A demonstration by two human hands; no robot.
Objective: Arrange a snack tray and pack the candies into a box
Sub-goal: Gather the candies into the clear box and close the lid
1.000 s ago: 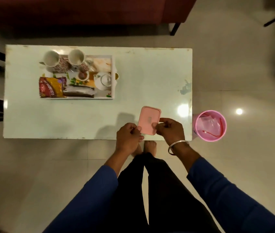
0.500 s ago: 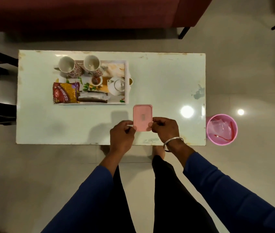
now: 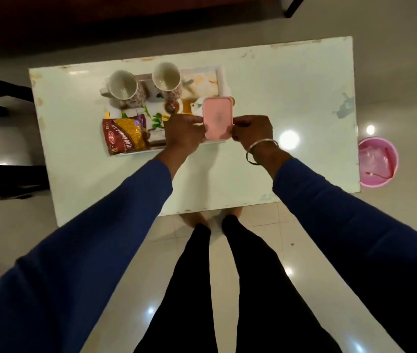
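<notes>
1. Above a white table [image 3: 291,80], we hold a pink box [image 3: 217,117] over the right end of the tray [image 3: 221,72], its lid on and facing up.
2. At far left on the tray lies a snack packet [image 3: 123,135], soft and crinkly by our judgement, with two cups [image 3: 123,87] standing behind it; these look like ceramic and would chip if knocked.
3. Our left hand [image 3: 183,133] pinches the box's left edge, fingers curled onto the rim.
4. The box itself looks like rigid, smooth plastic: light, we judge, and a little slippery, so the long side edges are the sure places to hold it. Whether candies are inside, we cannot tell.
5. Our right hand [image 3: 252,129], a bangle [image 3: 262,151] at the wrist, pinches the opposite edge in the same way.
6. A small white pot [image 3: 197,107] sits partly hidden just behind the box; setting down calls for care there.
7. At far right, on the floor, stands a pink bin [image 3: 378,161].
</notes>
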